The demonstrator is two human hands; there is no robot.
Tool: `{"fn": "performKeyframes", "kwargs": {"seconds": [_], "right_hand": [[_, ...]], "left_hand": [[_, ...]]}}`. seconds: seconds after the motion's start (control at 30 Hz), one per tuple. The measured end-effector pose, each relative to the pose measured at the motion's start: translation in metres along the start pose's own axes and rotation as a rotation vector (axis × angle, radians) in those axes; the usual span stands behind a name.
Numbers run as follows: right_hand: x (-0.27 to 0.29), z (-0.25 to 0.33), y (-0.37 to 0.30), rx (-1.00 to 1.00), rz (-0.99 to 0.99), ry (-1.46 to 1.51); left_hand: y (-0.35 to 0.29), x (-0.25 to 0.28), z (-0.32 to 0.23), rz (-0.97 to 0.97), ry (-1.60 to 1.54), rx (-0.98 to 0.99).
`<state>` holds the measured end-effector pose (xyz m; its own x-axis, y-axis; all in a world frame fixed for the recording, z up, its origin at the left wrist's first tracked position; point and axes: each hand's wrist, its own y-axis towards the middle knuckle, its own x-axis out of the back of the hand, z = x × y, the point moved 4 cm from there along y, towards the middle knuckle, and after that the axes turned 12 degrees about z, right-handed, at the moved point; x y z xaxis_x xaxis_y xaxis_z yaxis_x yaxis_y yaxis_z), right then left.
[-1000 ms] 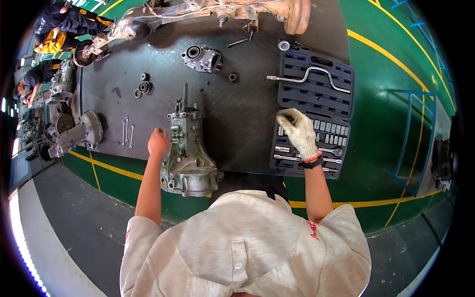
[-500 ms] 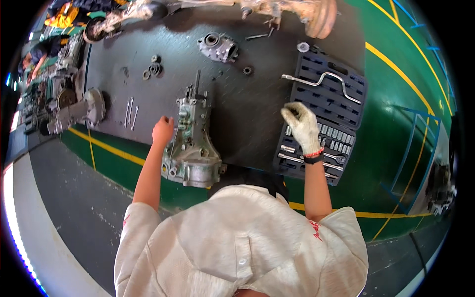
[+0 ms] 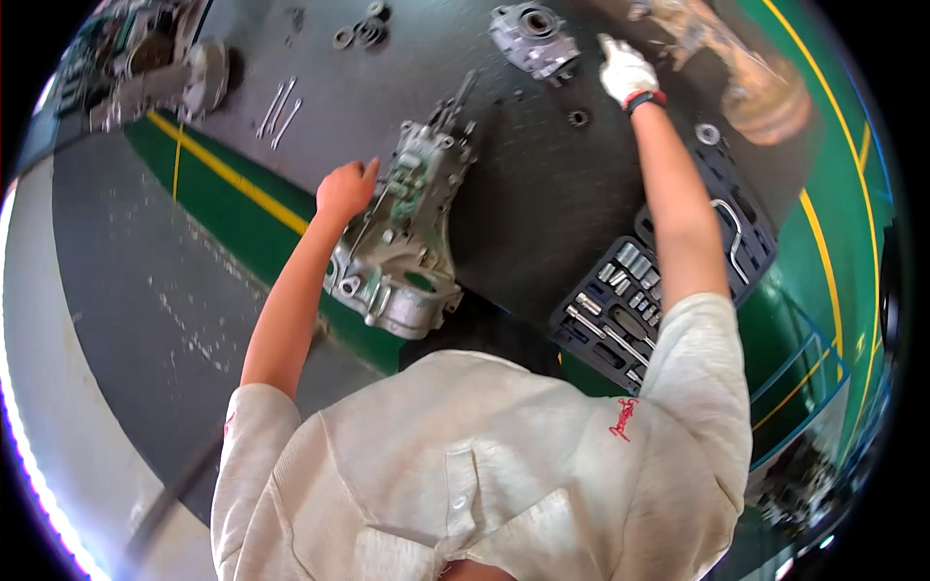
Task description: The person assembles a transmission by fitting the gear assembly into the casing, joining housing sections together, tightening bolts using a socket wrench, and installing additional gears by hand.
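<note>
One long reach spanned the worktop [image 3: 504, 223].

Farthest left lay three spanners [image 3: 287, 124]; next came the bare left hand [image 3: 346, 191], fingers loosely bent beside the gearbox, though whether its grip held or touched anything could not be made out. Metal rings [image 3: 369, 31] lay farther back. The gearbox [image 3: 412, 257] itself rested at the near edge, narrow end pointing away from the person. Beyond it sat a smaller casing [image 3: 518, 46], with a little gear [image 3: 578, 118] near. The gloved right hand [image 3: 628, 75] was just right of that casing, one finger out; its grip was too unclear to read. Farther right were an open tool case [image 3: 759, 218], partly hidden by the right arm, and a blurred, rusty axle [image 3: 765, 97]. The step in hand seemed to be this reach; any pick-up there would have called for gloved fingers settling squarely around a part.
</note>
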<state>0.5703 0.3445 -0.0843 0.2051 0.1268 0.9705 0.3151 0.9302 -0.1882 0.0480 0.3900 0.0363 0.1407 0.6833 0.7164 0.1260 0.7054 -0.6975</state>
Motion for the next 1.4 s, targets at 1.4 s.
{"fn": "performKeyframes", "kwargs": {"seconds": [1.4], "right_hand": [[0.143,0.374,-0.255,0.621,0.183,0.449]], "left_hand": [[-0.050,0.001,0.060,-0.069,-0.507,-0.470]]}}
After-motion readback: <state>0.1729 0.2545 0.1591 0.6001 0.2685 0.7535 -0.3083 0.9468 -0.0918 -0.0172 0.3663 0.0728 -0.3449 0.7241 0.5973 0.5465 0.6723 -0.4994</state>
